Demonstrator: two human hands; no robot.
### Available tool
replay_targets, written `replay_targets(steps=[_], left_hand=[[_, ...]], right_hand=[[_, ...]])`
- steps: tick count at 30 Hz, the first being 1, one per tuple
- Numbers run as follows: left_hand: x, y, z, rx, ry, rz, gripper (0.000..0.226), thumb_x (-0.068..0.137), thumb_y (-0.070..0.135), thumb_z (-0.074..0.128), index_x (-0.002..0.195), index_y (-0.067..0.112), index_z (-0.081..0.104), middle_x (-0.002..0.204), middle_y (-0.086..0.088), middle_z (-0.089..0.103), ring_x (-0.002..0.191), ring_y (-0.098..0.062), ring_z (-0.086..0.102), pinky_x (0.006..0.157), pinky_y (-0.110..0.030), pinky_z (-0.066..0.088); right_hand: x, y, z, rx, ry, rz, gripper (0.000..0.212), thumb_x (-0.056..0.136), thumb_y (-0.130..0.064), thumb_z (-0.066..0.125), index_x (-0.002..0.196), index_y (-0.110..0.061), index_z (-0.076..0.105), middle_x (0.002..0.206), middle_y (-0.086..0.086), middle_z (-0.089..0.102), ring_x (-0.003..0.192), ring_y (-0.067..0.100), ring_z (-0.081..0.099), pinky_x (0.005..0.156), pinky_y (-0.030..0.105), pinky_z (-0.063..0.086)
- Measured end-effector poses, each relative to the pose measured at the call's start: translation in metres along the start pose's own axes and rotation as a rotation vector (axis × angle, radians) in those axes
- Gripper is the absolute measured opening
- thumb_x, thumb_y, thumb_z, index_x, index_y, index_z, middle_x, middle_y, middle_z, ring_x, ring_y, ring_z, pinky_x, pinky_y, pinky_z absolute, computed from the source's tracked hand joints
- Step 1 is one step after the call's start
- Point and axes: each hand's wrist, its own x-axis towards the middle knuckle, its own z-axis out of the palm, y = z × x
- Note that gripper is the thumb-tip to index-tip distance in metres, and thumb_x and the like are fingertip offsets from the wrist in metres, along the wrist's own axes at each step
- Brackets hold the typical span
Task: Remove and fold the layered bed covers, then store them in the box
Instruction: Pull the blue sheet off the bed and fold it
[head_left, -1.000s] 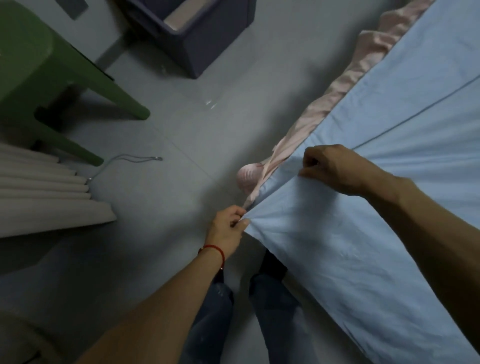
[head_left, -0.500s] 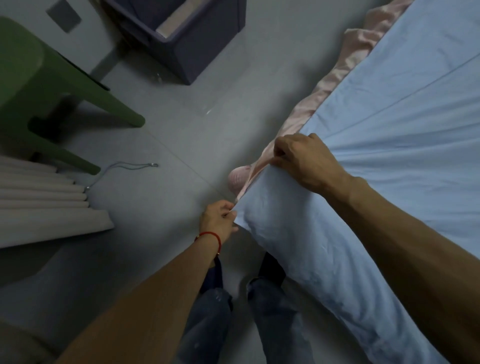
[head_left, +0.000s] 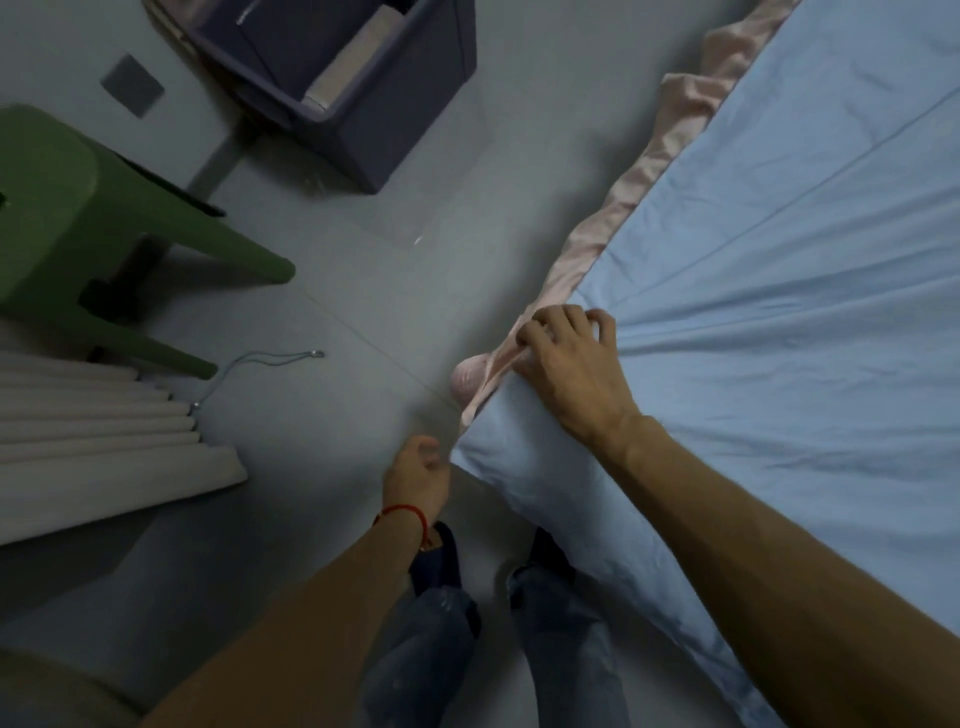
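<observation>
A: How is the blue cover (head_left: 753, 312) held?
B: At frame centre its corner is bunched under the curled fingers of the right hand (head_left: 566, 364); a pink cover (head_left: 639, 176) is seen beneath its edge.

A: And the left hand (head_left: 418, 480)?
B: It is loosely curled, nothing held, beside the corner. The box (head_left: 363, 78) is placed at upper left.

Bed (head_left: 779, 467) occupies the right; top sheet (head_left: 779, 312) lies over under-sheet (head_left: 649, 166) along its left edge. Box (head_left: 363, 104) stands on floor (head_left: 363, 260) far ahead. Stool (head_left: 78, 218) at left, curtain (head_left: 104, 441) nearer; hanger (head_left: 260, 364) on floor between.
</observation>
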Motion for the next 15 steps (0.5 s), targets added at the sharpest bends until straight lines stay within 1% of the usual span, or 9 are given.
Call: replay_targets(steps=[2, 4, 6, 8, 9, 10, 12, 13, 15], left_hand=[[-0.022, 0.012, -0.016, 0.105, -0.01, 0.032, 0.034, 0.088, 0.004, 0.055, 0.119, 0.019, 0.06, 0.11, -0.003, 0.066, 0.097, -0.027, 0.065, 0.087, -0.04, 0.058], [-0.047, 0.04, -0.036, 0.136, -0.025, 0.104, 0.035, 0.088, 0.001, 0.055, 0.118, 0.018, 0.061, 0.11, -0.004, 0.066, 0.099, -0.026, 0.065, 0.089, -0.035, 0.055], [-0.071, 0.067, -0.05, 0.109, -0.079, 0.147, 0.034, 0.085, 0.004, 0.058, 0.106, 0.03, 0.064, 0.104, 0.001, 0.069, 0.098, -0.025, 0.066, 0.089, -0.038, 0.056], [-0.092, 0.096, -0.064, 0.082, -0.153, 0.192, 0.033, 0.082, 0.013, 0.058, 0.094, 0.042, 0.062, 0.099, 0.007, 0.069, 0.092, -0.021, 0.068, 0.084, -0.043, 0.059], [-0.1, 0.112, -0.071, 0.087, -0.205, 0.22, 0.032, 0.084, 0.013, 0.057, 0.095, 0.042, 0.062, 0.1, 0.007, 0.069, 0.092, -0.018, 0.067, 0.082, -0.039, 0.059], [-0.107, 0.124, -0.074, 0.108, -0.241, 0.247, 0.031, 0.087, 0.01, 0.057, 0.098, 0.039, 0.062, 0.102, 0.006, 0.068, 0.092, -0.016, 0.066, 0.079, -0.028, 0.057], [-0.116, 0.158, -0.087, 0.143, -0.316, 0.326, 0.028, 0.092, 0.004, 0.055, 0.104, 0.028, 0.061, 0.106, 0.003, 0.067, 0.093, -0.013, 0.063, 0.068, -0.005, 0.043], [-0.118, 0.175, -0.095, 0.152, -0.36, 0.367, 0.027, 0.093, 0.004, 0.054, 0.104, 0.027, 0.061, 0.107, 0.003, 0.065, 0.093, -0.01, 0.06, 0.065, -0.003, 0.04], [-0.118, 0.215, -0.121, 0.188, -0.481, 0.448, 0.024, 0.095, 0.007, 0.053, 0.1, 0.03, 0.058, 0.104, 0.008, 0.063, 0.09, -0.005, 0.057, 0.064, -0.004, 0.038]], right_hand=[[-0.021, -0.014, -0.005, 0.06, 0.021, 0.065, 0.023, 0.092, -0.035, 0.059, 0.11, -0.02, 0.062, 0.116, 0.004, 0.06, 0.111, 0.028, 0.055, 0.1, 0.045, 0.029], [-0.036, -0.029, -0.02, 0.117, 0.007, 0.15, 0.022, 0.09, -0.032, 0.059, 0.11, -0.022, 0.062, 0.115, 0.001, 0.062, 0.108, 0.027, 0.057, 0.096, 0.043, 0.031], [-0.047, -0.045, -0.037, 0.141, -0.036, 0.231, 0.025, 0.083, -0.027, 0.061, 0.108, -0.022, 0.064, 0.112, 0.002, 0.062, 0.103, 0.028, 0.06, 0.092, 0.043, 0.033], [-0.052, -0.064, -0.062, 0.144, -0.103, 0.262, 0.033, 0.075, -0.025, 0.066, 0.108, -0.023, 0.064, 0.112, 0.002, 0.063, 0.099, 0.027, 0.063, 0.088, 0.041, 0.037], [-0.054, -0.074, -0.076, 0.146, -0.12, 0.279, 0.036, 0.072, -0.026, 0.068, 0.108, -0.024, 0.064, 0.111, 0.001, 0.063, 0.097, 0.025, 0.063, 0.086, 0.041, 0.041], [-0.057, -0.08, -0.084, 0.157, -0.139, 0.309, 0.038, 0.07, -0.027, 0.068, 0.108, -0.026, 0.063, 0.109, 0.0, 0.063, 0.094, 0.024, 0.064, 0.081, 0.04, 0.047], [-0.054, -0.088, -0.105, 0.195, -0.152, 0.399, 0.036, 0.073, -0.028, 0.064, 0.109, -0.028, 0.061, 0.107, -0.004, 0.062, 0.091, 0.021, 0.064, 0.073, 0.037, 0.052], [-0.049, -0.089, -0.116, 0.235, -0.129, 0.46, 0.033, 0.079, -0.028, 0.06, 0.112, -0.029, 0.06, 0.108, -0.005, 0.062, 0.093, 0.02, 0.064, 0.074, 0.037, 0.052], [-0.023, -0.097, -0.147, 0.325, -0.055, 0.572, 0.029, 0.091, -0.027, 0.052, 0.119, -0.028, 0.059, 0.114, -0.005, 0.062, 0.102, 0.017, 0.061, 0.085, 0.035, 0.05]])
